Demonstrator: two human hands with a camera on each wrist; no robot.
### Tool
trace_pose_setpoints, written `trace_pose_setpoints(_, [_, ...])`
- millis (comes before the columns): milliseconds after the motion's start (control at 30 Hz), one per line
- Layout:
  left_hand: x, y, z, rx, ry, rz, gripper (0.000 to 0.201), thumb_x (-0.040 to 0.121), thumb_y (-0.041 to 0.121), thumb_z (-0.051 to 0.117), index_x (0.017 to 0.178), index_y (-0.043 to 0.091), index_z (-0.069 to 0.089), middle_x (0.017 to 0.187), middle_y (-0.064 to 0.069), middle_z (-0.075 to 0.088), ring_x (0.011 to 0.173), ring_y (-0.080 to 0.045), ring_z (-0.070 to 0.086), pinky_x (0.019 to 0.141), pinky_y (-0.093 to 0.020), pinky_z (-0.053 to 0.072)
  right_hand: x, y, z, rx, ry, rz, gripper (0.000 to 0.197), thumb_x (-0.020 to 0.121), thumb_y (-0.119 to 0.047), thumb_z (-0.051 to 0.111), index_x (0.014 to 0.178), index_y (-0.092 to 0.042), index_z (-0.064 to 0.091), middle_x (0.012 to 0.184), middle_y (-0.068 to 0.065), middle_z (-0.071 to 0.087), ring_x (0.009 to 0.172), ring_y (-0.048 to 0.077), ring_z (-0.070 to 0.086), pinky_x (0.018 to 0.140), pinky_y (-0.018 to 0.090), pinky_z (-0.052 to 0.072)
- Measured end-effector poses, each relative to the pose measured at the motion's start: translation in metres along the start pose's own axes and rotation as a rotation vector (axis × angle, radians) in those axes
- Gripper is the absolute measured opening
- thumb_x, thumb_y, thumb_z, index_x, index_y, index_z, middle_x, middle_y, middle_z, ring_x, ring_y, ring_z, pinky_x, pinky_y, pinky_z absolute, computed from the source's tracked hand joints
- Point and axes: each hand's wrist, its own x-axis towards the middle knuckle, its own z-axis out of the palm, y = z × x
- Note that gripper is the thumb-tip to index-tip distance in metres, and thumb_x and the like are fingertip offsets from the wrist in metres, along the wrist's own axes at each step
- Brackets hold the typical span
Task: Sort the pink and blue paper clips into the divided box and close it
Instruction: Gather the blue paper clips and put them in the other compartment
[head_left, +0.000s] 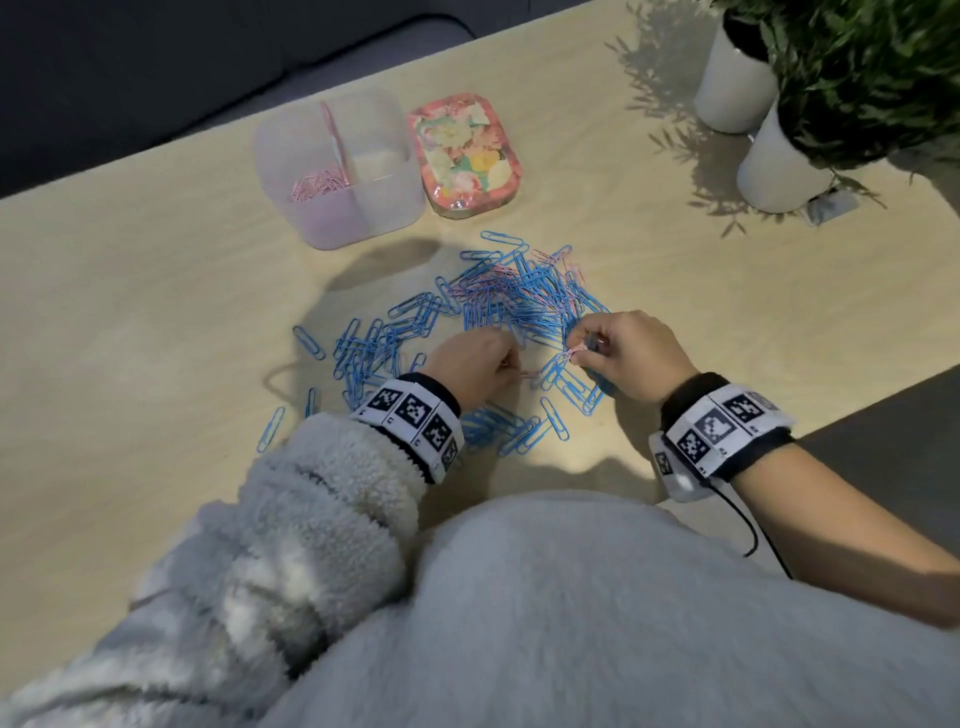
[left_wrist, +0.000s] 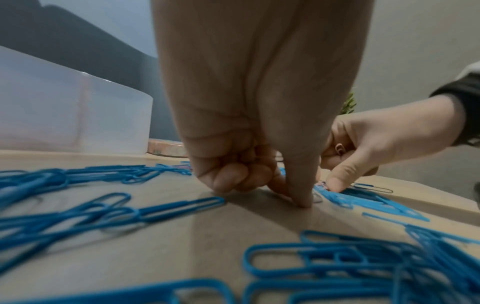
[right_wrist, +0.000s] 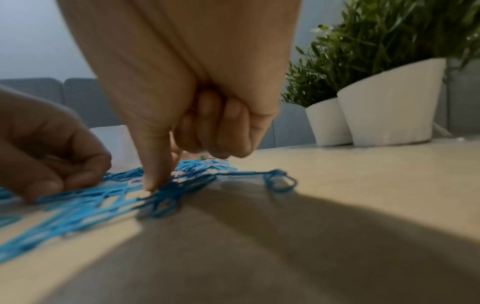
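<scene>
Looking down from the head view, both hands work a blue-and-pink clip pile (head_left: 498, 332); the right hand (head_left: 623, 353) pinches pink clips (head_left: 574, 353), and the divided box (head_left: 395, 208) stands open at eleven o'clock beside its floral lid (head_left: 465, 150). From the left wrist, the left hand (left_wrist: 259, 123) curls, thumb tip (left_wrist: 302, 197) down on the table (left_wrist: 182, 236); whether it grips a clip is hidden. From the right wrist, blur and the right hand's thumb (right_wrist: 155, 164) hide the pinch.

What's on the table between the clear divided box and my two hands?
Head view: a pile of blue paper clips with some pink ones mixed in.
</scene>
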Motion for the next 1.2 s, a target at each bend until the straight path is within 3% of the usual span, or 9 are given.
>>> trace_pose_setpoints(133, [-0.007, -0.005, -0.003, -0.136, 0.026, -0.06, 0.017, 0.089, 0.02, 0.055, 0.092, 0.004, 0.059, 0.093, -0.012, 0.062, 0.087, -0.027, 0.056, 0.074, -0.033, 0.043, 0.002, -0.003, 0.004, 0.231, -0.067, -0.04, 0.015, 0.082, -0.02, 0.067, 0.071, -0.024, 0.058, 0.055, -0.007, 0.048, 0.054, 0.013, 0.045, 0.061, 0.03, 0.039])
trace_pose_setpoints(267, [-0.008, -0.016, -0.013, -0.519, 0.072, -0.159, 0.021, 0.088, 0.013, 0.056, 0.067, 0.018, 0.053, 0.063, 0.006, 0.053, 0.058, -0.009, 0.05, 0.056, -0.018, 0.038, 0.001, 0.0, -0.013, 0.819, 0.074, 0.142, 0.026, 0.086, 0.003, 0.058, 0.067, -0.015, 0.055, 0.038, -0.011, 0.05, 0.034, -0.001, 0.039, 0.042, 0.011, 0.032])
trace_pose_setpoints(367, [-0.007, -0.019, -0.019, -0.789, 0.048, -0.224, 0.022, 0.09, 0.012, 0.058, 0.069, 0.014, 0.053, 0.064, -0.001, 0.058, 0.046, 0.003, 0.056, 0.049, -0.009, 0.045, 0.002, 0.009, -0.024, 1.138, 0.088, 0.255, 0.024, 0.088, 0.004, 0.052, 0.07, -0.011, 0.055, 0.043, -0.006, 0.056, 0.037, 0.001, 0.046, 0.039, 0.012, 0.037])
trace_pose_setpoints(467, [-0.004, -0.017, -0.023, -1.004, 0.064, -0.253, 0.019, 0.089, 0.007, 0.058, 0.07, 0.011, 0.053, 0.07, -0.005, 0.065, 0.049, 0.002, 0.061, 0.048, -0.008, 0.047, 0.003, 0.013, -0.022, 1.304, 0.111, 0.351, 0.026, 0.088, 0.01, 0.037, 0.078, -0.007, 0.054, 0.049, 0.005, 0.053, 0.04, 0.011, 0.043, 0.038, 0.016, 0.028])
trace_pose_setpoints(567, [0.0, -0.017, -0.021, -1.171, 0.067, -0.245, 0.018, 0.088, -0.002, 0.055, 0.074, 0.01, 0.053, 0.057, 0.002, 0.069, 0.049, -0.002, 0.062, 0.046, -0.012, 0.048, 0.003, 0.009, -0.011, 1.245, 0.128, 0.462, 0.023, 0.081, 0.002, 0.033, 0.074, -0.005, 0.054, 0.06, 0.012, 0.047, 0.044, 0.019, 0.042, 0.035, 0.015, 0.025])
trace_pose_setpoints(667, [0.005, -0.01, -0.018, -1.194, 0.027, -0.243, 0.02, 0.091, -0.004, 0.047, 0.087, 0.014, 0.056, 0.06, 0.001, 0.066, 0.048, -0.004, 0.058, 0.045, -0.012, 0.045, 0.001, 0.005, 0.006, 0.94, 0.067, 0.423, 0.016, 0.081, -0.006, 0.049, 0.067, -0.006, 0.056, 0.054, 0.009, 0.051, 0.04, 0.016, 0.045, 0.036, 0.016, 0.029])
trace_pose_setpoints(833, [0.017, 0.008, -0.017, -1.1, -0.08, -0.367, 0.028, 0.086, 0.005, 0.038, 0.062, 0.014, 0.05, 0.063, -0.002, 0.044, 0.054, -0.013, 0.038, 0.047, -0.02, 0.03, 0.002, 0.001, 0.021, 0.347, 0.052, 0.328, 0.019, 0.072, -0.019, 0.068, 0.06, -0.019, 0.053, 0.061, 0.0, 0.061, 0.061, 0.022, 0.057, 0.065, 0.032, 0.046])
trace_pose_setpoints(1000, [0.024, 0.021, -0.004, -0.899, -0.087, -0.349, 0.037, 0.089, 0.027, 0.052, 0.056, 0.018, 0.039, 0.054, 0.001, 0.036, 0.049, -0.013, 0.033, 0.047, -0.023, 0.025, 0.004, -0.015, 0.027, 0.346, 0.121, 0.264, 0.016, 0.072, -0.017, 0.069, 0.072, -0.023, 0.055, 0.06, -0.005, 0.053, 0.065, 0.022, 0.051, 0.068, 0.033, 0.044])
trace_pose_setpoints(1200, [0.03, 0.017, -0.001, -0.454, 0.172, -0.247, 0.033, 0.081, 0.036, 0.065, 0.062, 0.024, 0.041, 0.059, 0.01, 0.043, 0.056, -0.009, 0.042, 0.053, -0.025, 0.03, 0.001, -0.025, 0.033, 0.311, 0.19, 0.183, 0.012, 0.079, -0.026, 0.065, 0.091, -0.025, 0.064, 0.051, -0.007, 0.044, 0.063, 0.021, 0.046, 0.061, 0.029, 0.036])
